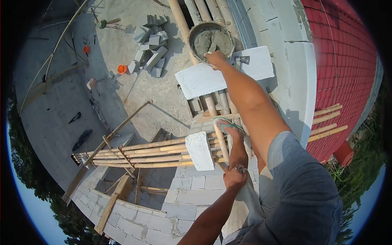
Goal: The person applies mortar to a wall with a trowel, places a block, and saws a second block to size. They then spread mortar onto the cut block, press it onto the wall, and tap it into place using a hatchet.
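Note:
My right hand point(216, 60) reaches far out to a round bucket of grey mortar point(222, 37). It is closed around a trowel point(213, 47), whose mortar-smeared blade dips into the mix; the handle is hidden in my fingers. Beside that hand, a small dark metal tool point(243, 59) lies on a long white block point(200, 79). My left hand point(235, 176) is curled closed near my lower leg, and whatever it may hold is hidden. Just left of my sandalled foot point(229, 126), a smaller white block point(199, 151) rests on bamboo poles.
Bamboo poles point(155, 151) run left over a gap in the block wall point(192, 190). Far below, grey blocks point(155, 51) are heaped on a concrete floor point(167, 102) near an orange bucket point(122, 69). A red tiled roof point(343, 53) slopes away at right.

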`<state>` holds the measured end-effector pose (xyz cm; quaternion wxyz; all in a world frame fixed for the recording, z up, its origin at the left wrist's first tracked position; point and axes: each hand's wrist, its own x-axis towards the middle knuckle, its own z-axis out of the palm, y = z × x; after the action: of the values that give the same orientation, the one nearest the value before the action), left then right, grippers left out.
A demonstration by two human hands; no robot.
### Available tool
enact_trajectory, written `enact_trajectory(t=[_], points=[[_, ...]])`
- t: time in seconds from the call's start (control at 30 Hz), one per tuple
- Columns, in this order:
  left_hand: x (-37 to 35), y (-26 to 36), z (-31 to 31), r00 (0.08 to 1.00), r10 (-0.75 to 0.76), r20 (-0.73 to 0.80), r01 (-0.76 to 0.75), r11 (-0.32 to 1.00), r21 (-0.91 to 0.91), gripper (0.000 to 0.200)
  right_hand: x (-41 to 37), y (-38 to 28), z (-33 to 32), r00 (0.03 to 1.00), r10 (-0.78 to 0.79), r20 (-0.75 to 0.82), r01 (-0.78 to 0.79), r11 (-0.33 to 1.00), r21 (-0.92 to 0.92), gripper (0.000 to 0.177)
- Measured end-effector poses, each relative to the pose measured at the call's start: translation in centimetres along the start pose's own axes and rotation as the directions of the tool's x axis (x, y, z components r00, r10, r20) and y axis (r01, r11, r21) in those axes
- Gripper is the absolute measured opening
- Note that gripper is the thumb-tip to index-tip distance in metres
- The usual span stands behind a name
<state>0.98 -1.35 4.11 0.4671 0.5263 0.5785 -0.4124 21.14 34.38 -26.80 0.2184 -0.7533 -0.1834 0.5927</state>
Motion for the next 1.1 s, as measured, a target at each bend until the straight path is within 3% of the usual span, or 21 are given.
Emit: enact_trajectory(t=[0.03,0.07,0.13,0.27,0.33,0.37,0.4,0.47,0.53,0.57,0.67,0.7,0.8,0.83,0.87,0.93,1.0,1.03,1.1], points=[[0.3,-0.1,0.3,1.0,-0.003,-0.02,0.003,1.0,0.01,0.032,-1.2,-0.1,-0.8,0.968,0.202,0.147,-0.249,0.834,0.493,0.037],[-0.1,-0.3,0.8,1.0,-0.007,-0.023,0.007,1.0,0.016,0.031,-2.9,0.2,-0.9,0.965,0.21,0.158,-0.261,0.833,0.488,0.037],[-0.8,-0.6,1.7,1.0,-0.003,0.004,0.003,1.0,0.008,0.032,-7.2,1.9,-2.6,0.997,0.049,0.065,-0.075,0.854,0.515,0.041],[0.3,0.2,0.9,0.999,0.028,-0.023,-0.027,0.999,0.022,0.032,-12.1,5.1,-3.7,1.0,-0.015,-0.016,0.02,0.917,0.397,0.043],[0.3,0.3,0.4,0.999,0.0,-0.034,0.001,0.999,0.034,0.031,-11.5,7.9,-3.2,0.98,-0.168,-0.103,0.187,0.957,0.221,0.042],[0.0,0.3,0.1,0.999,0.009,-0.035,-0.007,0.999,0.051,0.031,-10.1,8.8,-2.9,0.936,-0.273,-0.222,0.28,0.96,0.004,0.038],[-0.1,0.4,-0.4,1.0,-0.009,-0.003,0.01,0.999,0.038,0.032,-10.4,7.8,-3.1,0.931,-0.273,-0.242,0.283,0.959,0.01,0.038],[0.3,0.9,-0.8,0.999,0.015,0.033,-0.016,0.999,0.041,0.034,-12.2,4.9,-4.4,0.998,-0.061,-0.022,0.064,0.881,0.468,0.036],[0.5,0.5,-0.6,0.999,-0.024,0.033,0.023,0.999,0.044,0.034,-13.4,3.9,-5.7,0.989,-0.149,0.0,0.116,0.767,0.631,0.035],[0.7,-0.1,-0.3,0.999,0.042,-0.006,-0.042,0.998,0.053,0.034,-14.8,3.2,-6.9,0.977,-0.211,0.012,0.143,0.703,0.697,0.035],[2.1,-1.7,1.2,0.993,0.087,-0.085,-0.079,0.993,0.092,0.029,-18.5,2.9,-12.0,0.976,-0.199,-0.084,0.189,0.594,0.782,0.035],[1.7,-1.1,0.2,0.994,0.091,-0.059,-0.085,0.992,0.093,0.029,-20.0,2.6,-14.0,0.958,-0.186,-0.217,0.285,0.563,0.775,0.036],[2.3,-1.8,0.7,0.99,0.119,-0.076,-0.113,0.99,0.08,0.028,-22.9,4.8,-21.1,0.88,-0.163,-0.447,0.43,0.671,0.604,0.033],[3.0,-2.2,1.0,0.99,0.126,-0.069,-0.12,0.989,0.089,0.028,-23.3,6.2,-23.5,0.826,-0.163,-0.539,0.449,0.77,0.454,0.035],[3.7,-2.7,1.4,0.993,0.108,-0.044,-0.102,0.988,0.113,0.036,-23.9,7.4,-25.4,0.686,-0.165,-0.709,0.346,0.931,0.118,0.041],[3.6,-2.9,1.1,0.996,0.088,-0.012,-0.086,0.985,0.148,0.045,-26.0,8.1,-28.7,0.548,-0.211,-0.81,0.183,0.975,-0.13,0.047],[3.1,-2.1,0.2,0.989,0.149,0.002,-0.147,0.972,0.184,0.048,-27.0,8.9,-30.6,0.5,-0.189,-0.845,-0.072,0.963,-0.258,0.048],[3.1,-2.0,0.0,0.988,0.152,0.007,-0.151,0.97,0.191,0.048,-26.9,9.6,-31.4,0.497,-0.182,-0.849,-0.078,0.964,-0.253,0.048],[3.0,-1.9,-0.2,0.99,0.141,0.01,-0.14,0.972,0.187,0.05,-27.1,10.7,-32.5,0.611,-0.126,-0.782,-0.278,0.891,-0.36,0.05]])
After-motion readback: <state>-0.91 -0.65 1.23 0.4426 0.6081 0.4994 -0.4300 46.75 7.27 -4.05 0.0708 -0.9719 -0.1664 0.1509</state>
